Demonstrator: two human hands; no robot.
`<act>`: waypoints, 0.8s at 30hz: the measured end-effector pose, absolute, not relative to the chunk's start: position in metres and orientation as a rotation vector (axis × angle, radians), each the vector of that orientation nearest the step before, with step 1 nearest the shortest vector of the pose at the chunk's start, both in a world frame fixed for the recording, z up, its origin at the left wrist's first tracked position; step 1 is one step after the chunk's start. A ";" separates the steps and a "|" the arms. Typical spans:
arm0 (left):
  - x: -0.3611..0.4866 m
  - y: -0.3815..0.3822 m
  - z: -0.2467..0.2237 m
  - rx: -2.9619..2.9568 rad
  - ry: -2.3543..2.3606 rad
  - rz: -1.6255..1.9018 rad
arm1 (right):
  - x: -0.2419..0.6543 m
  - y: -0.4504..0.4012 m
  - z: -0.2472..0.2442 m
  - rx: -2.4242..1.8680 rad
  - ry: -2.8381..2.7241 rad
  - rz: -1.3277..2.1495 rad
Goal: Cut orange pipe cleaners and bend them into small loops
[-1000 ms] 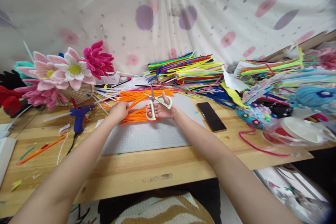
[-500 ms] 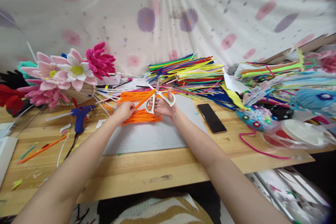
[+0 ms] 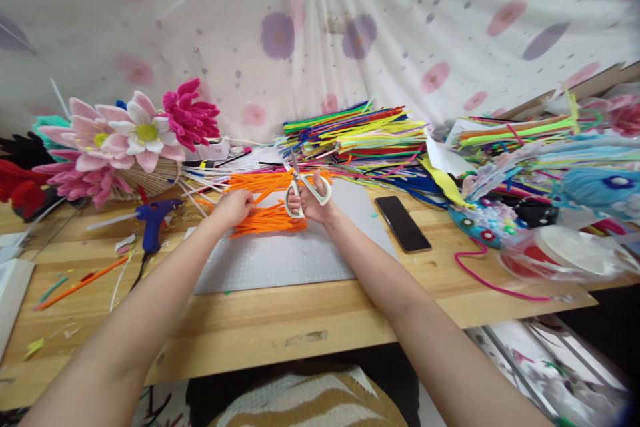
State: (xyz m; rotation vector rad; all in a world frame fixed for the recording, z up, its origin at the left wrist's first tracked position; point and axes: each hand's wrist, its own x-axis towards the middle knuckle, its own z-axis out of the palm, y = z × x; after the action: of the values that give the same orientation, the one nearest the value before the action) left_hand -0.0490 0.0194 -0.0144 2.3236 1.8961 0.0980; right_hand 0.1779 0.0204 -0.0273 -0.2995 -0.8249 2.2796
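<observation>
My right hand (image 3: 314, 207) has its fingers through the white handles of a pair of scissors (image 3: 293, 161). The blades stand apart and point up and away. To the left, my left hand (image 3: 238, 205) pinches orange pipe cleaners (image 3: 271, 189), which slant up toward the scissors. It is hard to tell how many strands are pinched. Two groups of orange pipe cleaners lie beneath: a nearer bundle (image 3: 273, 221) on the grey cutting mat (image 3: 280, 260) and a farther one (image 3: 250, 181) behind the hands.
A black phone (image 3: 403, 224) lies right of the mat. A blue glue gun (image 3: 154, 221) and fluffy flowers (image 3: 145, 133) stand at left. Multicoloured pipe cleaners (image 3: 370, 133) are piled at the back. Decorated blue pieces (image 3: 487, 223) and a wrapped spool (image 3: 560, 253) occupy the right.
The scissors have shifted slightly right, and their blades have opened wider. My right hand's fingers have curled more around the handles. My left hand has drawn back a little to the left.
</observation>
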 end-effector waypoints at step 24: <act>-0.069 0.003 0.003 2.470 2.140 -0.128 | 0.266 0.052 -0.016 -1.608 -2.053 0.679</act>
State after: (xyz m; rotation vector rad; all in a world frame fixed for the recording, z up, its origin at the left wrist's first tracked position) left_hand -0.0694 0.0026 0.0029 2.4695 2.1397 -0.1278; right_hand 0.2665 0.0518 -0.0157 -1.6079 -2.0534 0.6787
